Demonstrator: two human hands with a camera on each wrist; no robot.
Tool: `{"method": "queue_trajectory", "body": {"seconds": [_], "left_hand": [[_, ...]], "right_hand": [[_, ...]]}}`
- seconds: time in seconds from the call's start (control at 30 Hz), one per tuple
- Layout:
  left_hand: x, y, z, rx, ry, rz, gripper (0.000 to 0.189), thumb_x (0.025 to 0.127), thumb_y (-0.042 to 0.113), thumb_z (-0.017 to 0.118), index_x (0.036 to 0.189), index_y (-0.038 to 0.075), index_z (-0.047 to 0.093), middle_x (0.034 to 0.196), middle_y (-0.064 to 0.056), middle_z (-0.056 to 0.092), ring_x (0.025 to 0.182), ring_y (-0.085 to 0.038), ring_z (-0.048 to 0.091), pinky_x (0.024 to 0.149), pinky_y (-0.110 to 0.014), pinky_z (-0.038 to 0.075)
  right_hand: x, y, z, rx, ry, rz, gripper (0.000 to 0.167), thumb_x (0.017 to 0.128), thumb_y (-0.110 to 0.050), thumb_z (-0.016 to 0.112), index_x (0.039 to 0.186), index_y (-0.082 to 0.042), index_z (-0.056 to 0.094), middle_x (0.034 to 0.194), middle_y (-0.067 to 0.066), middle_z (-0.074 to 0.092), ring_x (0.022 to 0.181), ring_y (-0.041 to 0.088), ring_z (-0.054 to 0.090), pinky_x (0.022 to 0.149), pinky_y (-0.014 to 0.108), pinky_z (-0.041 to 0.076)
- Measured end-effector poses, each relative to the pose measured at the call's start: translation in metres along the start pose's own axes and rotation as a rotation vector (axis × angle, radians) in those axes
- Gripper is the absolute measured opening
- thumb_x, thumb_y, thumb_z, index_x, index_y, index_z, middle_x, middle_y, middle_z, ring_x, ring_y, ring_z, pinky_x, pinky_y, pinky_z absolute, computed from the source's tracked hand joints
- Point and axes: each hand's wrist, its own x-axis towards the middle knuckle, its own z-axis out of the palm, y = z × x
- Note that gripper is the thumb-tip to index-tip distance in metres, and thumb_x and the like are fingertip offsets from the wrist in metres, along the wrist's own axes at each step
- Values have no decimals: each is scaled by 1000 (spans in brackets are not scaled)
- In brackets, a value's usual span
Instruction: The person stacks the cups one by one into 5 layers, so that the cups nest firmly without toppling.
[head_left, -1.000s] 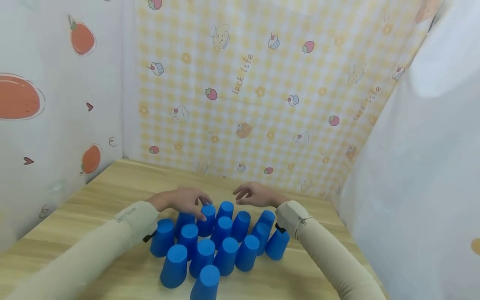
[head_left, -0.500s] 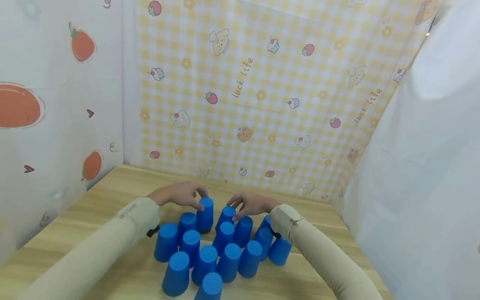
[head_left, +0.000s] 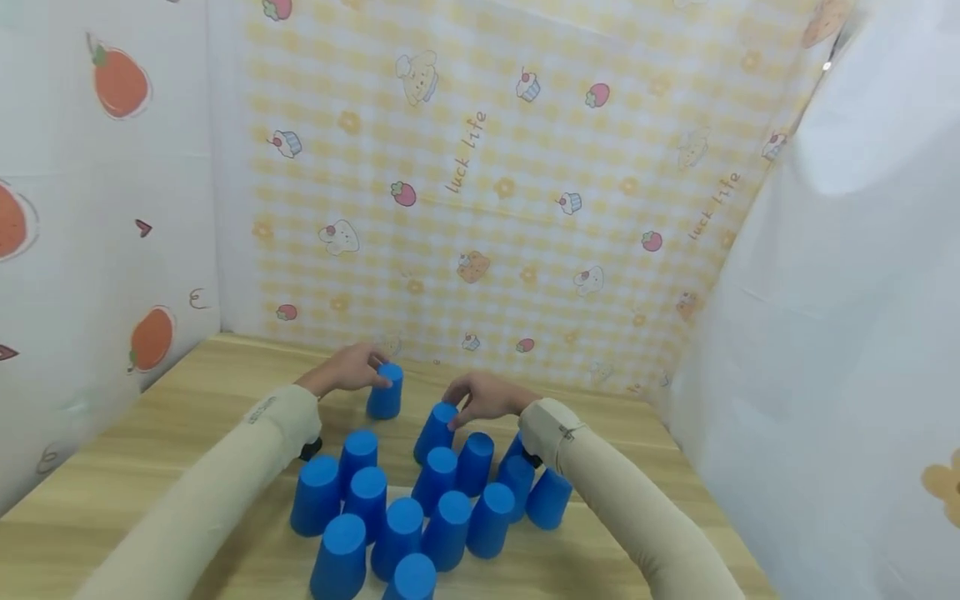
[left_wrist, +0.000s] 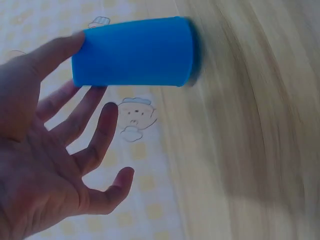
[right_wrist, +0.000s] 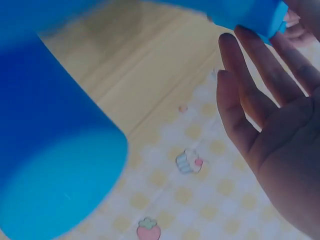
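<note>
My left hand [head_left: 354, 367] pinches a blue cup [head_left: 385, 393] near its base, which faces up, at the back of the table. In the left wrist view the thumb and fingers hold that blue cup [left_wrist: 135, 55] from two sides; the other fingers are spread. To the right, my right hand [head_left: 483, 396] has thumb and fingers around the top of another upside-down blue cup [head_left: 435, 435]. The right wrist view shows the fingers [right_wrist: 260, 65] at that cup's end. A nearer blue cup [right_wrist: 55, 185] fills the left of that view.
Several upside-down blue cups stand grouped on the wooden table [head_left: 247, 433] nearer the body, among them a front cup [head_left: 413, 579] and a cup at the right [head_left: 550, 500]. A checked curtain [head_left: 450, 317] hangs behind, with white sheets [head_left: 810, 375] at the sides.
My left hand has taken hold of a cup and carried it back and left, away from the group. My right hand has come down to the cup beside it and grips that cup.
</note>
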Motion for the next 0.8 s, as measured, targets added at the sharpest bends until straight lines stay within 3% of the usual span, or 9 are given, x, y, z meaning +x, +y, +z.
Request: {"method": "queue_trajectory", "body": {"seconds": [0.13,0.4,0.53,0.63,0.8], "left_hand": [[7,-9,2,-48,58,-51,51,92,21,70,133,-6,53,132,-30,56,121,-46,54,96,-56,48],[8,-14,11,-56,82,-101,61,95,28,68,142,-3,45,139,-29,51,126,-46,50,98,-57,46],[-5,-10,2,-9,97,-64,68,94,32,67,146,-3,40,143,-30,46,129,-49,45,101,-60,42],[-21,-8,-9,22,97,-11,63,95,32,66,143,-3,45,141,-30,48,129,-48,46,100,-60,43],[-48,-3,-17,40,-14,91,55,95,35,67,133,-3,55,132,-27,57,121,-44,55,95,-54,49]], "right_hand": [[13,-4,-7,-13,74,60,37,84,-27,81,117,-14,70,111,0,71,107,21,66,84,30,55],[38,-8,0,-4,172,178,44,85,-28,79,121,-5,68,115,12,70,105,24,67,82,33,57],[53,-6,-3,0,225,239,45,85,-26,79,121,-2,67,115,14,70,103,25,68,81,34,57],[64,-4,-6,17,234,248,45,85,-22,79,123,0,66,114,16,70,95,23,70,76,32,58],[74,1,-7,66,212,251,47,85,-19,79,125,2,64,113,18,71,84,19,72,69,29,58]]}}
